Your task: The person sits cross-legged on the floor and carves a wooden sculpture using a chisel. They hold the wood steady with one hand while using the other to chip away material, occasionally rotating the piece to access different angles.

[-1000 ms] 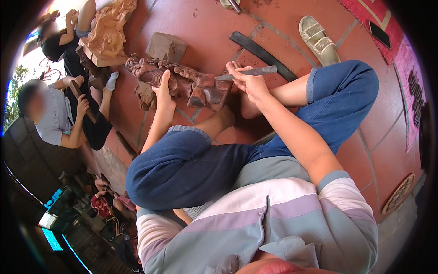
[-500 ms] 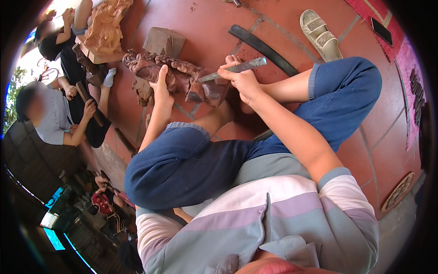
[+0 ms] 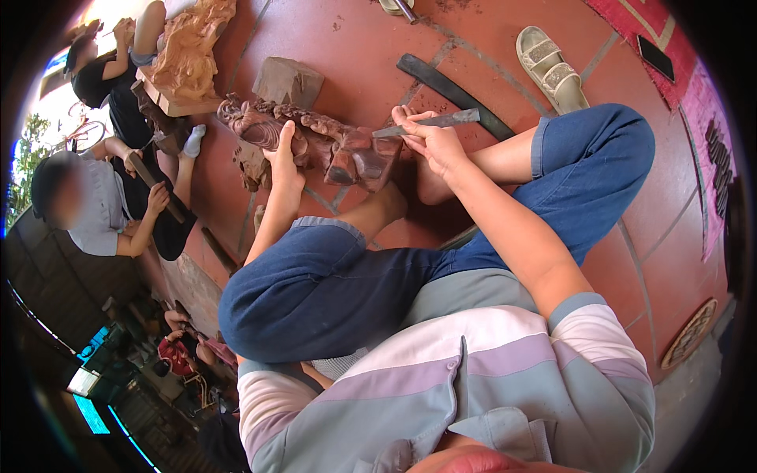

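Note:
A dark reddish-brown wood carving [image 3: 335, 150] with curled, detailed relief lies in front of me near my bare feet. My left hand [image 3: 284, 164] grips its left part, with the thumb up over the side; the other fingers are hidden beneath it. In my right hand [image 3: 435, 143], a flat grey metal file [image 3: 457, 119] is pinched between thumb and fingers. The file points left, and its tip lies at the upper right part of the carving; whether it touches the wood is hard to tell.
A wooden block [image 3: 288, 81] stands behind the carving. A dark curved strip [image 3: 453, 94], a sandal [image 3: 550, 69] and a phone [image 3: 656, 58] lie farther right. At left, a person in grey [image 3: 98, 209] holds a wooden piece, near a large pale carving [image 3: 193, 51].
The file has drawn back to the right with my right hand, so less of it overlaps the carving. My left hand keeps its grip. The whole view has shifted slightly.

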Demonstrator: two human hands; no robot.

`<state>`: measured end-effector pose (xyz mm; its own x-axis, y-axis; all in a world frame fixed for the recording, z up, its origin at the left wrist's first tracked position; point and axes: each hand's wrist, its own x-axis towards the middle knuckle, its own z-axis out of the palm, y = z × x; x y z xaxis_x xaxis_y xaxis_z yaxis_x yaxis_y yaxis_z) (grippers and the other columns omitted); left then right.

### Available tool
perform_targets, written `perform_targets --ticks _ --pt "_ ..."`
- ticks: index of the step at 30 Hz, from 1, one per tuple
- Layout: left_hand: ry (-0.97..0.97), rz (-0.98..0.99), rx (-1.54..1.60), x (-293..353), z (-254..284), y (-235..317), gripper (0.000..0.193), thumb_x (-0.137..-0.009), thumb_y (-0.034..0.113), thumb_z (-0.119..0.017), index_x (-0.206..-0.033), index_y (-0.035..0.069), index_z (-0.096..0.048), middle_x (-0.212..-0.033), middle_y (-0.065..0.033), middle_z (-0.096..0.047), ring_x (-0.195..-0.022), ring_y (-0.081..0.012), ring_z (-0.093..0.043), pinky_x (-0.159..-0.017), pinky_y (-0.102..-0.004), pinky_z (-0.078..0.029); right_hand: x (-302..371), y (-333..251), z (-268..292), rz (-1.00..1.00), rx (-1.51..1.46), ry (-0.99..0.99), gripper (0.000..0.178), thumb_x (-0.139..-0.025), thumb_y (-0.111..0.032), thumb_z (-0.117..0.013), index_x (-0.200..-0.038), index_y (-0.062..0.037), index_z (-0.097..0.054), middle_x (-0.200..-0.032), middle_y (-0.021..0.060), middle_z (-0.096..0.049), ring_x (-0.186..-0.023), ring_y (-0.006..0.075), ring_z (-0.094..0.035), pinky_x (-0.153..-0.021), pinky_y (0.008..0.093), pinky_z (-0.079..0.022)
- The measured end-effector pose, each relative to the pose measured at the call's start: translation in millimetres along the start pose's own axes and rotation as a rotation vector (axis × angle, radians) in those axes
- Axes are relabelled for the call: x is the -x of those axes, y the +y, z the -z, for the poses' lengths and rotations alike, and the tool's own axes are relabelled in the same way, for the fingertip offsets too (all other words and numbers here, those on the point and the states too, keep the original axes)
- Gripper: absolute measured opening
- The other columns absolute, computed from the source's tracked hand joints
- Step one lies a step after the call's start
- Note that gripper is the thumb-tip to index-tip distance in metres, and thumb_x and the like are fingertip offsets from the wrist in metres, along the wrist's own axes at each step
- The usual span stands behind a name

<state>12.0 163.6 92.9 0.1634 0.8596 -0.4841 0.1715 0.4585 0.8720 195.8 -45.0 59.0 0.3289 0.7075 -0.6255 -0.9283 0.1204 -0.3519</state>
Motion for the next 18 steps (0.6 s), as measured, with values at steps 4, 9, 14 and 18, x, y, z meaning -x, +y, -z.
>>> perform_targets --ticks 4,9,14,18 --pt "-0.088 0.043 -0.022 -11.7 5.5 -4.8 0.075 -0.077 0.028 -0.081 -0.134 0.012 -0.035 -0.119 -0.0062 -0.051 -0.108 -0.0186 -0.054 -0.086 -0.0394 -0.05 -12.6 14.2 -8.7 0.225 0.305 -0.072 0.007 -0.079 -0.006 -0.075 -0.083 -0.0051 -0.069 -0.104 0.0015 -0.056 -0.111 0.0138 -0.051 -0.094 0.0267 -0.041" --pt "-0.003 0.009 -0.037 -6.2 3.3 -2.2 0.08 -0.076 0.03 -0.082 -0.137 0.013 -0.033 -0.123 -0.0057 -0.05 -0.115 -0.0195 -0.05 -0.095 -0.0411 -0.045 -4.0 -0.4 6.1 -0.053 0.066 -0.003 0.014 -0.084 -0.008 -0.072 -0.094 -0.007 -0.063 -0.115 -0.0018 -0.058 -0.1 0.0074 -0.055 -0.08 0.0246 -0.042" --pt "-0.04 0.045 -0.03 -11.0 2.6 -8.8 0.087 -0.073 0.032 -0.084 -0.139 0.013 -0.03 -0.127 -0.0058 -0.048 -0.114 -0.0201 -0.051 -0.094 -0.0405 -0.046 -6.4 7.4 -7.3 0.112 0.229 -0.027 0.009 -0.079 -0.003 -0.073 -0.084 -0.0027 -0.066 -0.1 -0.0002 -0.054 -0.087 0.0097 -0.056 -0.076 0.0274 -0.045" --pt "0.001 0.001 -0.024 -6.3 1.9 -0.4 0.076 -0.077 0.027 -0.081 -0.135 0.013 -0.035 -0.116 -0.004 -0.053 -0.105 -0.0172 -0.055 -0.089 -0.0356 -0.048 -7.6 -5.8 -8.3 -0.076 0.132 0.096 0.012 -0.079 -0.005 -0.073 -0.088 -0.0047 -0.065 -0.099 -0.0023 -0.055 -0.084 0.008 -0.057 -0.072 0.0246 -0.044"
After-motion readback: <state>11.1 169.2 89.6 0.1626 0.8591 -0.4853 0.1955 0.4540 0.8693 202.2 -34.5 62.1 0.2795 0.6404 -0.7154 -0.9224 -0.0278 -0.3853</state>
